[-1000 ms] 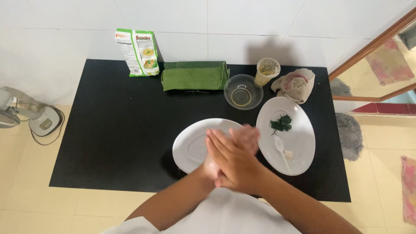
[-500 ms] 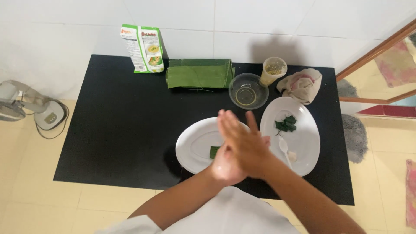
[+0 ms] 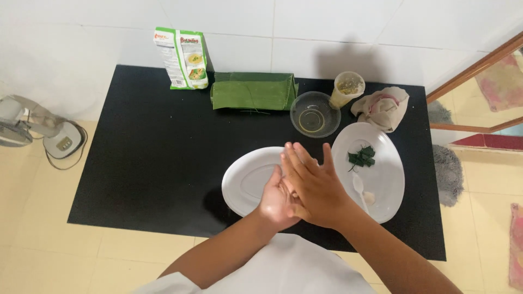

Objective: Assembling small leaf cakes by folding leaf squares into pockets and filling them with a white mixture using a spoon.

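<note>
White and oval, the empty plate (image 3: 245, 182) lies right under my two hands, on the black counter (image 3: 136, 158). My right hand (image 3: 313, 188) lies flat and fully spread, palm down, pressed across the upturned palm of my left hand (image 3: 277, 198), whose thumb shows at the left side. Neither hand is closed around anything; if something small sits between the palms, I cannot tell, because the right hand covers the contact completely.

To do this rubbing well, I judge that I should keep both palms flat and in full contact and stay over the plate, so that anything that falls lands there rather than on the counter. Light, even pressure seems wiser than a squeeze, since whatever sits between the palms could get mashed.

Just beside my right hand stands the second white plate (image 3: 389, 185), carrying small pieces of green leaf (image 3: 362, 157) near its far end and a white plastic spoon (image 3: 359, 188) with a pale lump near it. My right elbow should stay clear of that plate's rim. Farther back are a glass bowl (image 3: 315, 113) with a little yellowish liquid, a plastic cup (image 3: 346, 89), a crumpled cloth (image 3: 381, 108), a folded banana leaf (image 3: 253, 91) and a green-and-white packet (image 3: 181, 58) standing against the tiled wall.
</note>
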